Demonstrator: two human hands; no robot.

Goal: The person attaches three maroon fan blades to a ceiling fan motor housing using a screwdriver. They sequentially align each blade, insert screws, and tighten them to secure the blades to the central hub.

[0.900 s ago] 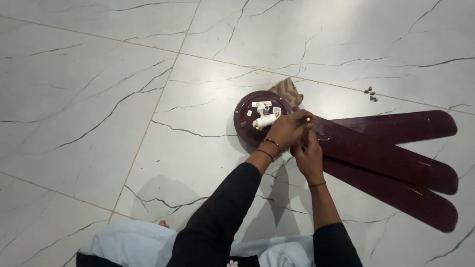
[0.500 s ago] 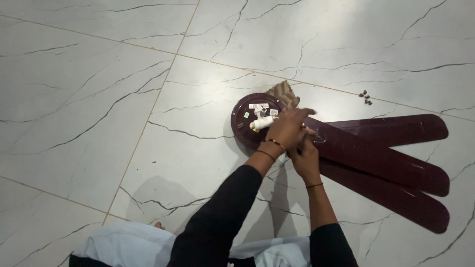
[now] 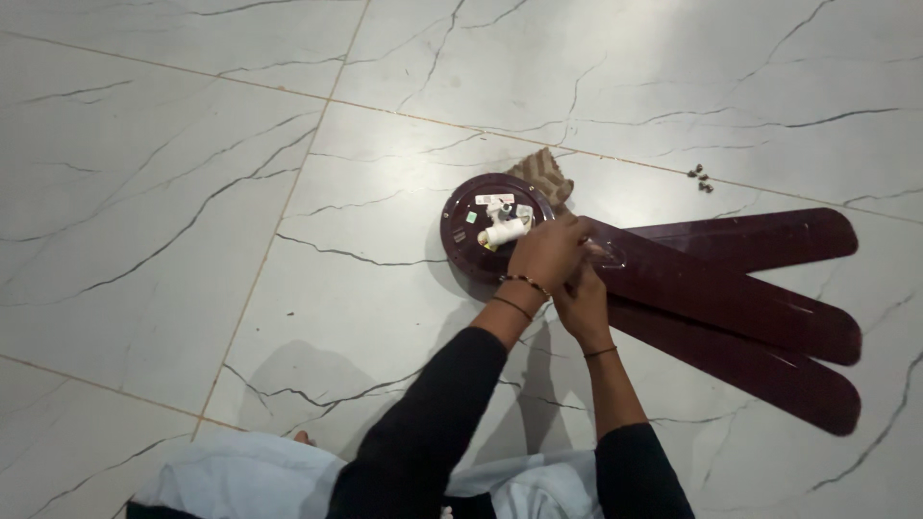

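Both hands, left hand (image 3: pixel 548 252) over right hand (image 3: pixel 580 300), close on the near blade (image 3: pixel 731 298) root beside the motor hub (image 3: pixel 486 231) on the floor (image 3: pixel 192 192). Hub likely heavy; 3 blades stiff, thin: hold at roots.

Dark maroon fan blades (image 3: pixel 740 298): three. Round maroon fan motor housing (image 3: pixel 463 240): one. Small dark screws (image 3: pixel 700 177): about four, exact count unclear. Brown patterned cloth (image 3: pixel 543 175): one.
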